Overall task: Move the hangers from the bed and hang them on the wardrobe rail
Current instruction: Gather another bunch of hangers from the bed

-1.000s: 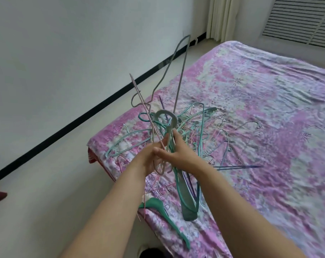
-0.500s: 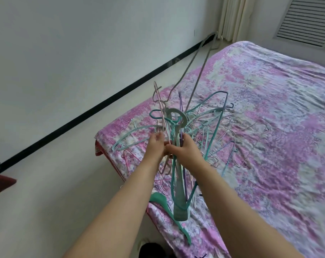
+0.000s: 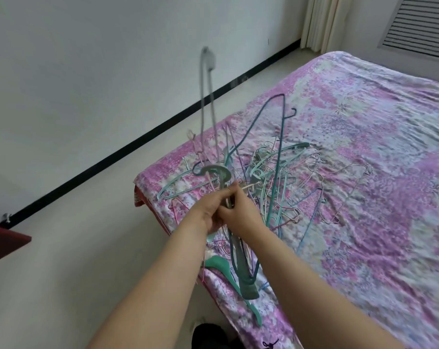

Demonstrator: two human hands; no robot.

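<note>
Both hands are raised together over the bed's near corner, gripping a bunch of hangers by their necks. My left hand is wrapped round them from the left, and my right hand pinches them from the right. The bunch's grey-green plastic hook sticks up above my fingers, and a blurred grey wire hanger stands up high above it. A tangled pile of teal, pink and white hangers lies on the bed behind my hands. A green plastic hanger lies at the bed's edge.
The bed with its pink floral sheet fills the right side. A white wall with a black skirting runs along the left. A dark red furniture corner shows at far left, a curtain at the back. No wardrobe is in view.
The hands have stayed together on the bunch while it turned. The long grey hanger swung from leaning right to nearly upright. The view shifted right and forward.
</note>
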